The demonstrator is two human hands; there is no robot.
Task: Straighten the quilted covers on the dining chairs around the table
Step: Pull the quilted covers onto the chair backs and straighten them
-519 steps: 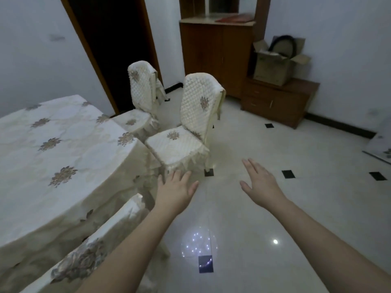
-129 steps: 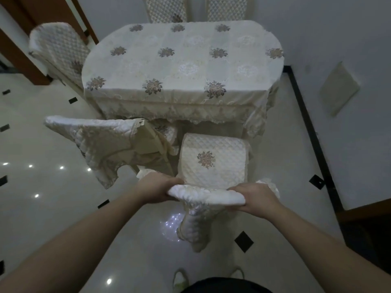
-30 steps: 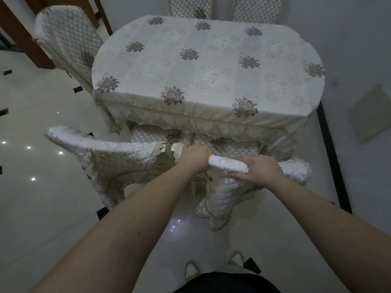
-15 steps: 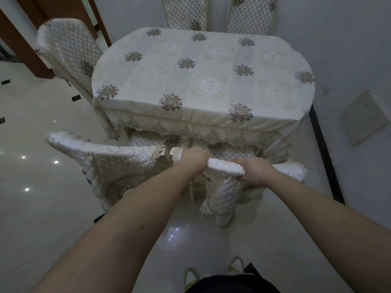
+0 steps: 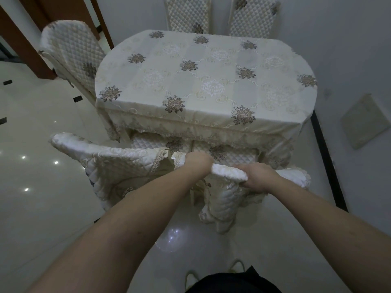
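Now both hands clamp the cover (image 5: 229,173) along the top of the chair pushed under the table (image 5: 275,123): left hand (image 5: 197,160) and right hand (image 5: 257,177) spaced apart, likely to tug evenly.

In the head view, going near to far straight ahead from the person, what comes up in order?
Person's shoes → both hands, left hand and right hand, gripping the chair-back cover → quilted seat cushions under the table edge → tablecloth → two far chairs.
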